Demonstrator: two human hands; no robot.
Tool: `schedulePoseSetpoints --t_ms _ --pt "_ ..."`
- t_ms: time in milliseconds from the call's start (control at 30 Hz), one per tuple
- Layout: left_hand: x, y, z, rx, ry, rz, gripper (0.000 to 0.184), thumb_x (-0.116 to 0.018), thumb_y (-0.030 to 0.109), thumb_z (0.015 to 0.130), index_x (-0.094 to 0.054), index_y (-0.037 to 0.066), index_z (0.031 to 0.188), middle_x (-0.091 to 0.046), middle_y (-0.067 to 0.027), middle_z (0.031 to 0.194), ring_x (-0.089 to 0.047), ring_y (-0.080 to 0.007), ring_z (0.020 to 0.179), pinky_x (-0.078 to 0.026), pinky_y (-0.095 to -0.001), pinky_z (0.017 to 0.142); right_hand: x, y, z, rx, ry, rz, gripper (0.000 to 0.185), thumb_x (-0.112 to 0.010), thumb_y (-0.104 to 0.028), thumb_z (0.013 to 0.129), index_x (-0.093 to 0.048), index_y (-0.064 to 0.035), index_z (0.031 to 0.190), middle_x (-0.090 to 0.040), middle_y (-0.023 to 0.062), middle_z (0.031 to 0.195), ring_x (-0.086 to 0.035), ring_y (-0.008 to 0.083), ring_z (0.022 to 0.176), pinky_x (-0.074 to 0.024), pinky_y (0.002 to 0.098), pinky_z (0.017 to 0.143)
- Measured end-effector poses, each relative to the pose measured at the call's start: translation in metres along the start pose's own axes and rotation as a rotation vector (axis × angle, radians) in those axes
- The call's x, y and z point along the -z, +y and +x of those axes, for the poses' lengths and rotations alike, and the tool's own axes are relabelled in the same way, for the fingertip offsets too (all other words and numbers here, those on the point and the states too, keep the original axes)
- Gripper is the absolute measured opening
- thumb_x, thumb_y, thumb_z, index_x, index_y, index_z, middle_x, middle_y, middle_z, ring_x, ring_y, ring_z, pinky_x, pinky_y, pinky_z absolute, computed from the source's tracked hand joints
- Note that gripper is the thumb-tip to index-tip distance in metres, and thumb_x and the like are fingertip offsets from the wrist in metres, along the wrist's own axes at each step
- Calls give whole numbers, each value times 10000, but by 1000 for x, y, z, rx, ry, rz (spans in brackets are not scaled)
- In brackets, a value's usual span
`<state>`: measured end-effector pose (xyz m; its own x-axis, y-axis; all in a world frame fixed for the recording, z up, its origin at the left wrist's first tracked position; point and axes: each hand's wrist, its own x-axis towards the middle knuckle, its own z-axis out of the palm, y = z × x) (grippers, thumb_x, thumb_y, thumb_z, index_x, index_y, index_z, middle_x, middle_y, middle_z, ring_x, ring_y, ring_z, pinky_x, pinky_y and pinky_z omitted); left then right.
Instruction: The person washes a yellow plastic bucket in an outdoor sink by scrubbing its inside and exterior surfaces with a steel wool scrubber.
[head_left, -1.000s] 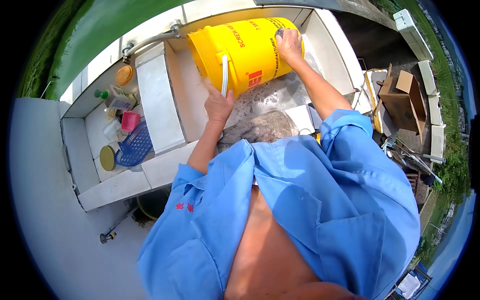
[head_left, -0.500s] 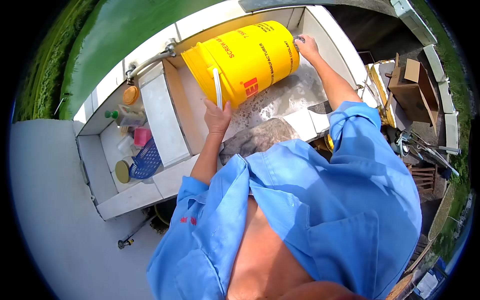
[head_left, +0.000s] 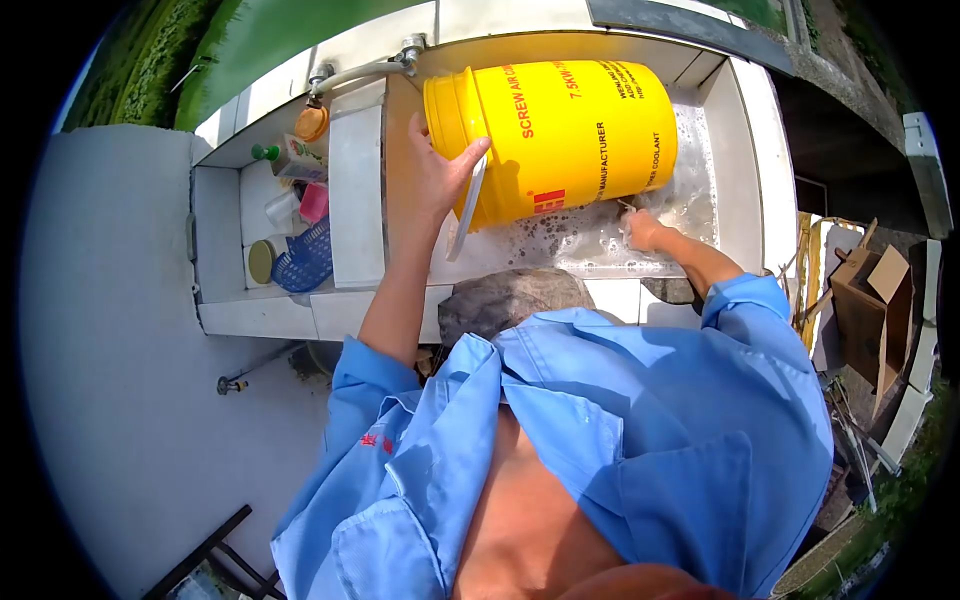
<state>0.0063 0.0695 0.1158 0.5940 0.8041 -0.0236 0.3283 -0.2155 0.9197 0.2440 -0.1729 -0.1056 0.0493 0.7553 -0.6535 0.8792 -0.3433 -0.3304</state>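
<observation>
Spread wide, with its thumb well parted from its fingers, the left hand point(head_left: 440, 180) was set against the rim end of the yellow bucket point(head_left: 590, 135), between 11 and 12 o'clock in the view. The bucket was laid on its side at 1 o'clock in the tiled basin point(head_left: 743, 165), its rim end turned towards 9 o'clock and its base towards 3.

A roll or a slide was judged the main risk, since a curved wall was borne by a floor wet with suds point(head_left: 695, 205) and the rim was steadied only by an open hand. If the base were pushed hard from one side, the rim could be swung into the basin wall, or the fingers pinched beneath it. The white handle point(head_left: 468, 210), hung loose near the left wrist, could be caught on the hand if the bucket were turned.

By the left hand, the rim was touched near the handle's root, but no closed grip was shown. The right hand point(head_left: 648, 232) was held low at 2 o'clock, beside the underside of the bucket near its base, with its fingers partly curled. Around its fingertips the detail was blurred by pale foam, so whether anything was gripped could not be told.
</observation>
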Motion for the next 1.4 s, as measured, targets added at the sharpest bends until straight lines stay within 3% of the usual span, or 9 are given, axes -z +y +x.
schedulePoseSetpoints --t_ms 167,267,400,500,600,733,1033,1133,1400 --pt "-29 -8 41 -72 231 522 774 -672 329 718 -284 -19 1289 -312 -241 1312 -360 -345 1202 -332 -422 974 89 -119 -64 286 155 523 196 -580 -99 650 -578 -90 845 -523 151 913 -496 326 942 -411 372 819" --pt "-35 -4 37 3 230 785 673 -563 436 771 -359 46 1281 -300 -234 1321 -353 -374 1195 -329 -439 969 126 -166 -94 428 627 476 192 -577 -82 654 -573 -96 845 -476 117 926 -485 305 937 -416 360 794" --pt "-39 -18 32 -82 302 843 588 -562 416 768 -433 103 1248 -313 -243 1309 -393 -396 1152 -372 -454 926 149 -201 -47 275 1219 196 325 -595 -139 702 -548 -125 1024 -469 92 1089 -444 278 1060 -342 403 901" --pt "-36 -20 25 -102 316 872 592 -558 428 769 -433 109 1251 -301 -237 1320 -428 -407 1117 -407 -458 885 156 -182 -14 268 1340 11 360 -591 -175 733 -522 -116 1082 -463 68 1147 -411 266 1125 -315 421 929" --pt "-39 -19 14 -91 327 875 592 -560 431 768 -433 116 1253 -296 -228 1325 -428 -393 1126 -416 -449 878 174 -87 -8 -65 1524 -3 299 -584 -145 741 -546 -101 1035 -473 78 1119 -405 288 1094 -319 405 924" --pt "-44 -21 9 -97 366 826 578 -559 429 770 -447 117 1243 -303 -218 1319 -439 -378 1121 -423 -441 872 170 -15 -32 -228 1388 69 274 -508 -138 792 -542 -78 1058 -463 115 1137 -412 314 1048 -321 411 948" --pt "-34 -12 33 -41 270 799 594 -540 468 759 -482 109 1228 -321 -199 1315 -479 -348 1092 -441 -416 852 75 -60 -85 321 1204 -41 336 -563 51 675 -546 -64 991 -498 95 1046 -453 300 978 -383 371 877" --pt "-35 -27 31 -99 342 850 592 -554 483 741 -505 126 1210 -351 -197 1305 -512 -356 1052 -447 -413 843 137 -29 -67 93 1445 109 228 -526 -1 717 -557 -65 933 -518 100 1023 -465 282 951 -340 383 884" --pt "-36 -13 61 11 385 844 538 -558 486 728 -574 137 1138 -393 -159 1299 -548 -325 1014 -456 -408 826 210 16 -11 122 1146 25 215 -484 -112 816 -568 -78 1011 -505 82 1071 -442 269 1010 -360 366 916"
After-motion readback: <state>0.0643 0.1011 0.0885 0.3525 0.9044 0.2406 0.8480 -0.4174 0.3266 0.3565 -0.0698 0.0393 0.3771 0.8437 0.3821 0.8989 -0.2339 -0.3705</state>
